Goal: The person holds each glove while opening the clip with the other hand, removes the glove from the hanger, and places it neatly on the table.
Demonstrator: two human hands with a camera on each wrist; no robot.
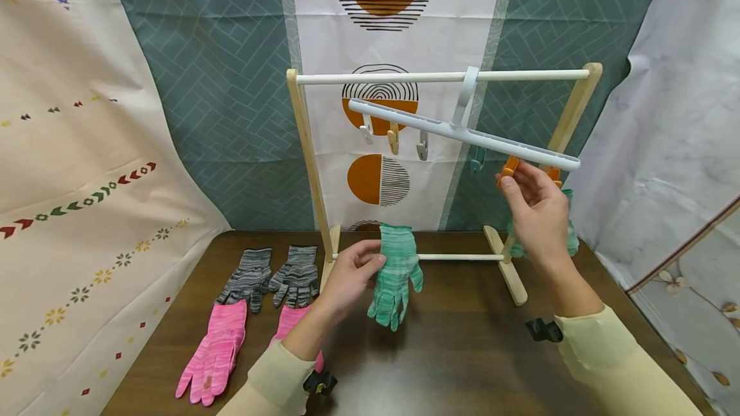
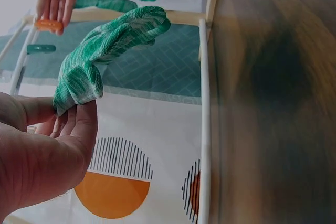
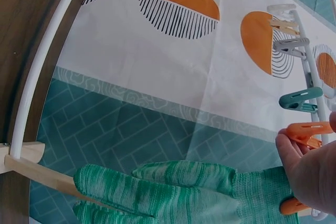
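Note:
My left hand (image 1: 351, 273) pinches a green striped knit glove (image 1: 396, 275) by its cuff, and the glove's fingers hang down over the table. Higher up, my right hand (image 1: 540, 210) pinches an orange clothespin (image 1: 508, 171) on the tilted light-blue hanger (image 1: 428, 124), near its lower right end. Beside that hand a second green glove (image 3: 184, 192) hangs from another orange clothespin (image 3: 292, 206); in the head view my right wrist partly covers it. In the left wrist view, the held glove (image 2: 86, 72) bends away from my fingertips.
The hanger hooks over the top bar (image 1: 381, 78) of a wood-and-white rack. White, tan (image 1: 393, 138), grey (image 1: 422, 146) and teal (image 1: 477, 159) clothespins hang along it. Grey-black gloves (image 1: 248, 275) and pink gloves (image 1: 216, 345) lie on the table at left; my left arm partly covers one pink glove.

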